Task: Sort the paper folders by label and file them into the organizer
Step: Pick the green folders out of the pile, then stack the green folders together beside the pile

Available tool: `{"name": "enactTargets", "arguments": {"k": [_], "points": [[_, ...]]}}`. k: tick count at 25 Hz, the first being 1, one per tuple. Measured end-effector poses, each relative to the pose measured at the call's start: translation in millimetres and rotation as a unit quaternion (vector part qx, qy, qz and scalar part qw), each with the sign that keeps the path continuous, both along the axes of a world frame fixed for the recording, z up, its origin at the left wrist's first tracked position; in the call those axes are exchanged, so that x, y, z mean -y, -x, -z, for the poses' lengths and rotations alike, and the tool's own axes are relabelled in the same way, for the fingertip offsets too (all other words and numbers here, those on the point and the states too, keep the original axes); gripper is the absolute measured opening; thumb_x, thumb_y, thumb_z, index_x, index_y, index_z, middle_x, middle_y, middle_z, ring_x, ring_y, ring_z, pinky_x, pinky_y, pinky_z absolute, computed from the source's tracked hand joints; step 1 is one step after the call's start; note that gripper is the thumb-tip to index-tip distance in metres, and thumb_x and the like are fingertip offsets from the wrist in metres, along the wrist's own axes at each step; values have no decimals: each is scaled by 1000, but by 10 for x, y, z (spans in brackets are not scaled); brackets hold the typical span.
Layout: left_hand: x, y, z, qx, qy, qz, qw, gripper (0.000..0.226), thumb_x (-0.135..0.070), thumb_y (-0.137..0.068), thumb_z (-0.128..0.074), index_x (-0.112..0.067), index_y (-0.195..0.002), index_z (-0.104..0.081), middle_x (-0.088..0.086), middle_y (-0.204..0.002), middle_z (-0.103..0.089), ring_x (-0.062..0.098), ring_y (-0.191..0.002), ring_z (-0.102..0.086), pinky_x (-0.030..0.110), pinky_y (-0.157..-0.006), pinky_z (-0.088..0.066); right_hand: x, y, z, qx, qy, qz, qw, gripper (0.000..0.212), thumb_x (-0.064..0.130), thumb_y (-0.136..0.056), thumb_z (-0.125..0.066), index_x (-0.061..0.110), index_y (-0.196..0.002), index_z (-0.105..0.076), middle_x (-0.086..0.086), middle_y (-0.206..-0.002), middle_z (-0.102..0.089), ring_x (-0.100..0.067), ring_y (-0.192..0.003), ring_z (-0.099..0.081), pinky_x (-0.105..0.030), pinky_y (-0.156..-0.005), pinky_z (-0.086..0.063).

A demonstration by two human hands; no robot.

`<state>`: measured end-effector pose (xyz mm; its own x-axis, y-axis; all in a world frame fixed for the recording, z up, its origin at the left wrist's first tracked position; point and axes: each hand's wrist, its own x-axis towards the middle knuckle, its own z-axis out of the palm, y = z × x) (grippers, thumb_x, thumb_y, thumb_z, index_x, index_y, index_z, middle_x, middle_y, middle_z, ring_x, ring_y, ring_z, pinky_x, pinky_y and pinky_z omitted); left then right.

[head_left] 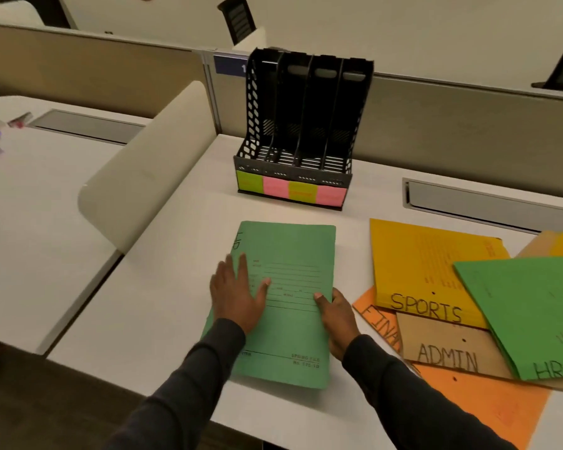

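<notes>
Head view: green paper folder marked HR (286, 306) lies flat on the white desk (163, 287), near the empty black four-slot organizer (301, 125).
Left hand (238, 298): open, palm flat on folder.
Right hand (337, 319): gripping folder's right edge.
Risk: organizer's sticky labels are unreadable, so misfiling is likely; a thin folder could buckle at a divider.

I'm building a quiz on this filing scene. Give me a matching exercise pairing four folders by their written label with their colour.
Folders:
1. SPORTS folder
2. ADMIN folder
3. HR folder in the pile
4. FINA... folder

Colours:
A. orange
B. green
C. yellow
D. brown

Pairs: 1-C, 2-D, 3-B, 4-A
</notes>
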<state>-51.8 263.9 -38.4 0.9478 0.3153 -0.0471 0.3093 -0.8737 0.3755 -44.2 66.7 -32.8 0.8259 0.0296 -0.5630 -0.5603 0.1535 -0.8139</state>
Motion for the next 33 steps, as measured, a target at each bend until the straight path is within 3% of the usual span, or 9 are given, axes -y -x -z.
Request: {"name": "enactTargets", "arguments": {"k": [3,5,7,9,11,14,20,25,33], "points": [[108,219,309,-69,-30,28,997,91,-77,-87,-14,-24,-157,8,14,-165,14,36,-151,16,54,-121,8,-359,13,113,-9,65,-13,998,23,19,-100,-55,12,-122,-56,-11,-118,-69,-31,-102,-69,-51,-92,-56],[48,313,486,-94,-65,24,993,95,-82,-81,-3,-25,-155,19,14,-162,26,37,-147,26,58,-119,14,-483,7,137,62,202,-49,976,29,32,-97,-58,17,-122,-55,-7,-121,-65,-28,-109,-64,-46,-96,-53],[-87,323,583,-101,-94,20,990,96,-84,-79,1,-26,-153,24,14,-160,31,37,-146,29,60,-117,15,-473,4,209,160,391,-147,894,48,46,-97,-52,18,-134,-49,-10,-135,-54,-32,-127,-51,-44,-105,-43],[-247,249,622,-99,-106,16,989,96,-84,-79,1,-26,-153,23,14,-160,30,38,-147,28,60,-117,14,-365,7,371,198,520,-265,787,71,59,-97,-38,19,-154,-26,-9,-163,-21,-31,-150,-19,-48,-120,-19],[-419,127,632,-98,-114,13,989,96,-84,-79,1,-26,-154,21,13,-161,27,38,-148,25,60,-117,13,-191,48,559,220,570,-350,710,82,69,-95,-23,23,-159,3,-2,-166,17,-25,-153,14,-50,-122,5],[-698,-41,626,-99,-121,8,988,96,-84,-79,-1,-27,-155,17,12,-163,23,37,-149,22,60,-118,11,29,98,705,274,599,-381,649,81,74,-92,-9,31,-155,18,4,-163,28,-20,-150,26,-52,-121,13],[-1209,-159,632,-90,-133,15,987,96,-85,-78,-2,-30,-155,16,9,-164,21,33,-150,21,58,-120,10,73,90,736,296,613,-371,632,77,72,-95,-15,33,-157,11,6,-165,19,-20,-152,17,-55,-122,5],[-1288,-97,654,-88,-134,29,987,95,-85,-78,0,-31,-154,18,9,-163,23,32,-149,23,58,-120,10,96,100,714,295,608,-377,633,77,71,-96,-16,33,-157,12,6,-165,20,-19,-152,19,-54,-122,7],[-1204,-107,570,-117,-140,23,983,96,-82,-80,-5,-26,-155,16,11,-163,22,35,-150,18,56,-119,13,283,72,653,301,571,-413,643,74,70,-95,-13,36,-154,18,9,-160,30,-17,-149,26,-39,-120,17]]}}
